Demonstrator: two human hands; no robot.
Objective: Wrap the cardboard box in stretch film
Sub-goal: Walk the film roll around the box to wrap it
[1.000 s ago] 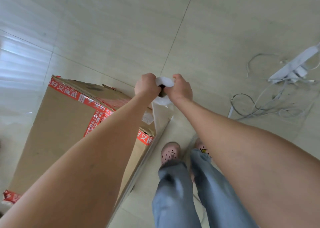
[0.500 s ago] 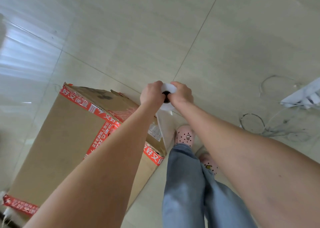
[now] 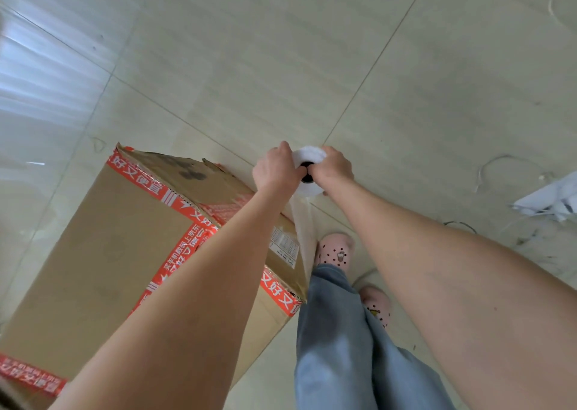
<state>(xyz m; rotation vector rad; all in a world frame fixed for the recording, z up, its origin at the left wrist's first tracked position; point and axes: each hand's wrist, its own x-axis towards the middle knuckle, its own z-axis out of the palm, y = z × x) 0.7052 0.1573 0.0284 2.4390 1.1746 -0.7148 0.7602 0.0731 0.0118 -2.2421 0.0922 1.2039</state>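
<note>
Left grip (image 3: 274, 169) and right grip (image 3: 334, 167) clutch white film roll (image 3: 309, 154) beside red-taped cardboard box (image 3: 109, 238).

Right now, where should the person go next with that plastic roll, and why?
Probably step past the corner of the cardboard box and pull the film flat along the next side. Both the left hand and the right hand grip the roll of stretch film upright, and the film runs from it down to the box's near corner, so it seems anchored there.
</note>
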